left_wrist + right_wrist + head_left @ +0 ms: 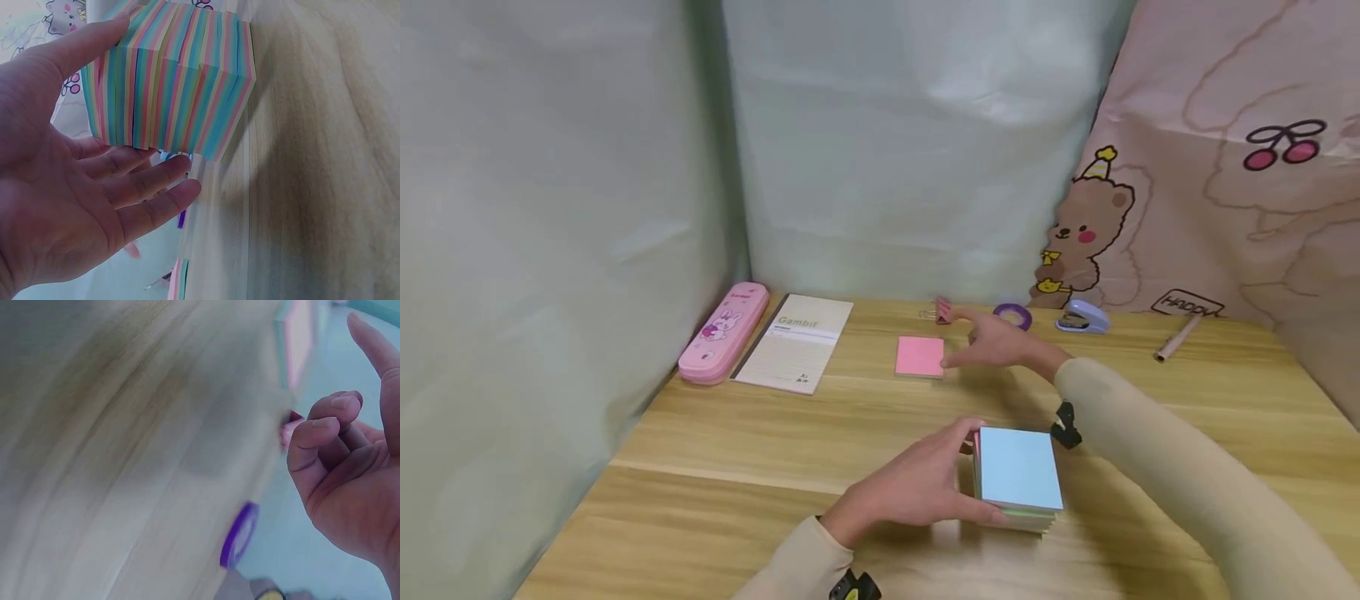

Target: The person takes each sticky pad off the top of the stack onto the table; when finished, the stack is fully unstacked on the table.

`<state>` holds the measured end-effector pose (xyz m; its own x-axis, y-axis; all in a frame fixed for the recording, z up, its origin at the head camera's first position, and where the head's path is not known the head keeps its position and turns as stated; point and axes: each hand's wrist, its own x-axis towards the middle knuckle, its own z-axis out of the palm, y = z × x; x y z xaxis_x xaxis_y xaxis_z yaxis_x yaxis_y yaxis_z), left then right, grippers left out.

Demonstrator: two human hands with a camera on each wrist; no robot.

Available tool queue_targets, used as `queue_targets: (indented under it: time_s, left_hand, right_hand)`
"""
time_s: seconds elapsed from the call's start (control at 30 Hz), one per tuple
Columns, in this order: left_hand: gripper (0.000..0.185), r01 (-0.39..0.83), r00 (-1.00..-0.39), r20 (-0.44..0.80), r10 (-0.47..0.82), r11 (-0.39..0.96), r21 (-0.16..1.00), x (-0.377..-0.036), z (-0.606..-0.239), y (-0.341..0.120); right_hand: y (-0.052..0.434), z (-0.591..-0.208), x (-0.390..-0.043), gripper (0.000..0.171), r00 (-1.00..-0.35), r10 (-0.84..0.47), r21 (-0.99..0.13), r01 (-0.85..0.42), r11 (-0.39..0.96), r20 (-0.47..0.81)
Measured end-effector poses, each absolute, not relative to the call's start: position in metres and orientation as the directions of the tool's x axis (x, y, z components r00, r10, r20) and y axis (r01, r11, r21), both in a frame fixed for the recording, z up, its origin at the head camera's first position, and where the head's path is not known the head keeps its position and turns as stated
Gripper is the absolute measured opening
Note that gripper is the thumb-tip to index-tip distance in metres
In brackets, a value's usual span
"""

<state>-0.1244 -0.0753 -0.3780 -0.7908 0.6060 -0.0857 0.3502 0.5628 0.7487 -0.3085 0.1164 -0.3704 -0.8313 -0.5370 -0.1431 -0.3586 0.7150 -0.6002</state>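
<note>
- Right now the left hand (917,487) rests against the left side of the note block (1017,479), a thick stack of rainbow-striped sticky notes with a pale blue top sheet, standing on the worktop (737,450) near the person.
- From the left wrist view, the thumb lies along one striped face of the block (172,81) while the straight fingers (147,187) spread beside the neighbouring face; the hand braces the stack more than it clamps it.
- Farther out, the right hand (1000,342) hovers loosely curled and holds nothing, with its fingertips pointing left.
- Just left of those fingertips lies the pink pad (920,357), flat on the wood, its long axis running away from the person. The right hand is much the nearer hand to it.
- Also close to the right hand are a small binder clip (942,311) just behind it and a purple tape ring (1012,316) beside it.
- Along the back edge sit a blue stapler (1082,317) and a pen (1176,339), well to the right.
- At far left, a pink pencil case (724,332) lies closed, so its contents are hidden; a notebook (795,342) lies just beside it.
</note>
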Motion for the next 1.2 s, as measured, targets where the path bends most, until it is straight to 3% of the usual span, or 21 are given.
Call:
queue_targets:
  time_s: [0.17,0.33,0.57,0.77,0.93,1.2]
  left_hand:
    - [0.095,0.333,-0.800,-0.102,0.591,0.579,0.744,-0.126,-0.380,-0.077]
    - [0.091,0.326,-0.804,-0.091,0.587,0.563,0.759,-0.126,-0.382,-0.079]
    - [0.093,0.308,-0.806,-0.099,0.583,0.557,0.771,-0.125,-0.384,-0.080]
    - [0.094,0.300,-0.814,-0.091,0.574,0.550,0.779,-0.125,-0.383,-0.081]
    - [0.098,0.304,-0.810,-0.082,0.581,0.534,0.789,-0.124,-0.384,-0.079]
    - [0.103,0.322,-0.807,-0.070,0.586,0.537,0.779,-0.125,-0.386,-0.071]
  right_hand:
    - [0.148,-0.360,-0.288,0.087,-0.839,-0.537,-0.740,-0.310,0.598,-0.083]
    - [0.185,-0.356,-0.242,0.077,-0.845,-0.535,-0.829,-0.282,0.483,-0.024]
    - [0.219,-0.366,-0.173,0.073,-0.808,-0.578,-0.890,-0.344,0.298,0.118]
    - [0.220,-0.380,-0.137,0.083,-0.757,-0.635,-0.936,-0.318,0.151,0.155]
    - [0.214,-0.392,-0.123,0.089,-0.743,-0.656,-0.954,-0.276,0.120,0.132]
    - [0.211,-0.393,-0.116,0.089,-0.777,-0.626,-0.946,-0.245,0.211,0.061]
